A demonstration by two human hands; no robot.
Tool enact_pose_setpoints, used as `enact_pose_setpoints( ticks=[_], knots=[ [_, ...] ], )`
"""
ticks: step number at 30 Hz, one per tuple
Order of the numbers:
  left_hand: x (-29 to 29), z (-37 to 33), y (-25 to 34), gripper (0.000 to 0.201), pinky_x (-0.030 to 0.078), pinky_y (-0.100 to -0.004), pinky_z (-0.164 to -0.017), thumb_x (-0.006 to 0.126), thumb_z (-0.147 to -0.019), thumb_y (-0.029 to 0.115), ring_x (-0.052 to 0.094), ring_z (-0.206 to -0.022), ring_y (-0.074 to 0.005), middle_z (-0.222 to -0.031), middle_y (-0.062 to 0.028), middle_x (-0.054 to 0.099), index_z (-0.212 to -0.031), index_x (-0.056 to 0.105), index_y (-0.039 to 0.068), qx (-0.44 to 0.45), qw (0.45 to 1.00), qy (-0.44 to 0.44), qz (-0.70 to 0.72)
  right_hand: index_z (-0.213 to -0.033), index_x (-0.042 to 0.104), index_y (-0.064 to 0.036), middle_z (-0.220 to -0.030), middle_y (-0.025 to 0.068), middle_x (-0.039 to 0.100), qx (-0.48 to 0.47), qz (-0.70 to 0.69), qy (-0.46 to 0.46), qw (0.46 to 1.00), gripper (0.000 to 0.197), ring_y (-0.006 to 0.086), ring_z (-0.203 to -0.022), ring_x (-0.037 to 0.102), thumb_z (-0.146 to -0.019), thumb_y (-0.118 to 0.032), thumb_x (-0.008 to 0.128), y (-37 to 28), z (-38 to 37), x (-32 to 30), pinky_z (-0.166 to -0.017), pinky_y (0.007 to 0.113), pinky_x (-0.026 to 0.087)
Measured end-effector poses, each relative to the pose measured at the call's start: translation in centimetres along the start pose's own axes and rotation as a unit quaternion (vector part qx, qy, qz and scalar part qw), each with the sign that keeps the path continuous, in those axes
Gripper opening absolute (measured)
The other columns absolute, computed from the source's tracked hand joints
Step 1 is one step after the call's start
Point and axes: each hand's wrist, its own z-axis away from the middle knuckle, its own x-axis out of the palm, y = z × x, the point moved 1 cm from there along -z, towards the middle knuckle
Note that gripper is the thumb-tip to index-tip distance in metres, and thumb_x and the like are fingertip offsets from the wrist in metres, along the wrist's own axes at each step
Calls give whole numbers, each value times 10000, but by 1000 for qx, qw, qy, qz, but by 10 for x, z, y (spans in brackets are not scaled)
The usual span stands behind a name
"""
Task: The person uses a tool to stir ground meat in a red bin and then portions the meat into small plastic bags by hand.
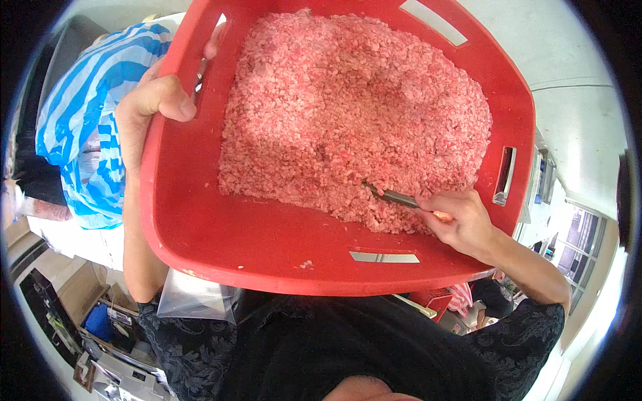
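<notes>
A large red plastic tub (200, 224) with slots in its walls fills the upper middle of the head view. Inside it lies a wide heap of pink minced meat (321, 107). My left hand (155, 100) is closed around the tub's left side, thumb over the inner wall and fingertips showing at the handle slot. In my right hand (461, 219) is a metal utensil (396, 198), gripped near the tub's front right. Its far end is sunk in the mince, so its kind cannot be told.
Left of the tub stands a blue-and-white striped plastic bag (80, 127). A clear plastic sheet (197, 297) hangs below the tub's front left corner. Shelving with a blue container (98, 322) is at lower left. Another person (493, 299) is partly visible at lower right.
</notes>
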Motion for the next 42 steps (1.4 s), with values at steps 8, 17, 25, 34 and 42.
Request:
enact_pose_setpoints(
  ticks=[8, 17, 25, 34, 42],
  knots=[
    [-8, 1, -12, 606, 488, -289, -932, 562, -676, 113, 624, -1005, -220, -1166, -121, 686, -1251, 671, -44, 28, 998, 44, -37, -909, 765, -36, -796, 167, 728, -11, 141, -66, 988, 67, 341, -732, 754, -878, -92, 747, -47, -28, 5, -623, 454, 610],
    [-14, -19, 6, 562, 499, -290, -951, 546, -704, 90, 639, -1042, -209, -1204, -110, 677, -1242, 662, -28, -37, 998, -43, -20, -940, 767, -14, -956, 156, 784, -227, 358, -195, 884, 151, 378, -958, 771, -829, -115, 784, -164, -198, -16, -792, 504, 632],
    [-17, -25, 2, 517, 497, -353, -995, 539, -654, 91, 620, -1073, -256, -1205, -118, 643, -1160, 620, 17, -65, 995, -67, -37, -864, 763, -30, -887, 184, 746, -79, 307, -182, 931, 77, 380, -923, 728, -804, -79, 758, -134, -130, -65, -797, 530, 583],
    [-22, -19, 7, 476, 520, -316, -877, 549, -674, 64, 624, -957, -216, -1113, -109, 646, -1140, 627, 17, -62, 996, -65, -12, -1007, 819, -42, -898, 180, 771, 16, 145, 23, 989, 196, 394, -855, 728, -825, -103, 779, -71, 38, -102, -797, 477, 576],
    [4, -4, 8, 534, 472, -376, -1093, 560, -675, 119, 593, -1227, -287, -1356, -160, 591, -1192, 610, -4, -53, 996, -66, 5, -1001, 815, -14, -865, 209, 761, 129, 68, 35, 989, 175, 403, -808, 731, -856, -107, 785, -52, 72, -57, -799, 473, 577]
  ],
)
